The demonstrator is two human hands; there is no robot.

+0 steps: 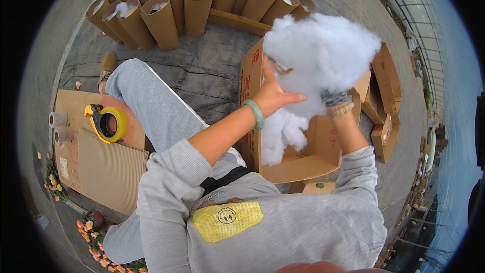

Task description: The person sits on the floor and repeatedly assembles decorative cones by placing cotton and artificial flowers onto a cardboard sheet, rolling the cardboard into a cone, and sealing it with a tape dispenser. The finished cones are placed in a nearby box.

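Note:
A big cloud of white fibre stuffing (pixel 323 50) rises over an open cardboard box (pixel 250 106) in front of me. My right hand (pixel 334 99), in a grey glove, is at the underside of the stuffing and holds it; the fluff covers its fingers. My left hand (pixel 275 92), bare with a green bangle (pixel 254 114) at the wrist, is at the near left side of the fluff, thumb and fingers spread apart. Beside its fingertips is a small brownish bit I cannot make out. More white stuffing (pixel 283 134) lies inside the box.
Several corrugated cardboard tubes (pixel 160 23) with white fluff and orange flowers stand at the far left. On a cardboard sheet (pixel 113 172) at left lie a yellow tape roll with dispenser (pixel 121 124) and small white rolls (pixel 58 119). Another open carton (pixel 386 81) stands right. Artificial flowers (pixel 93 240) lie lower left.

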